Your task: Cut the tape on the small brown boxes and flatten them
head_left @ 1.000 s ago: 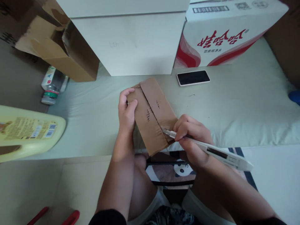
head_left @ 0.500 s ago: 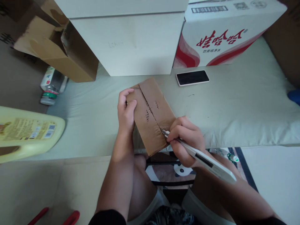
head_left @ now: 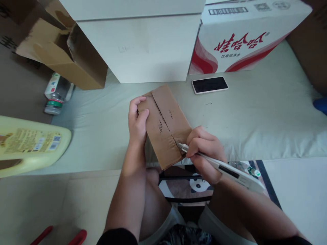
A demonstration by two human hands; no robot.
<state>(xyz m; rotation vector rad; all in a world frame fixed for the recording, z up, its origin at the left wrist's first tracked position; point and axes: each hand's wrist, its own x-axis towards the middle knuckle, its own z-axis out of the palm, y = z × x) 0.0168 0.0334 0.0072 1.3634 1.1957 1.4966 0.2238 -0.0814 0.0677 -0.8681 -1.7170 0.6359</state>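
A small brown cardboard box (head_left: 163, 136) with a long dark seam down its top face is tilted near the front edge of the covered surface. My left hand (head_left: 138, 119) grips its far left corner, thumb on top and fingers wrapped round the edge. In my right hand (head_left: 206, 153) is a white utility knife (head_left: 230, 170), held like a pen. Its tip meets the box at the near end of the seam. Some dark printed marks show beside the seam. The underside of the box is hidden.
Behind the box stand a large white box (head_left: 145, 51) and a red-and-white carton (head_left: 237, 47). A phone (head_left: 209, 85) lies right of centre. On the left are an open cardboard box (head_left: 87, 64), a plastic bottle (head_left: 55, 98) and a yellow jug (head_left: 58, 139).
My right hand and the utility knife have shifted slightly to the right, and the knife lies a little flatter. My left hand and the cardboard box stay where they were.
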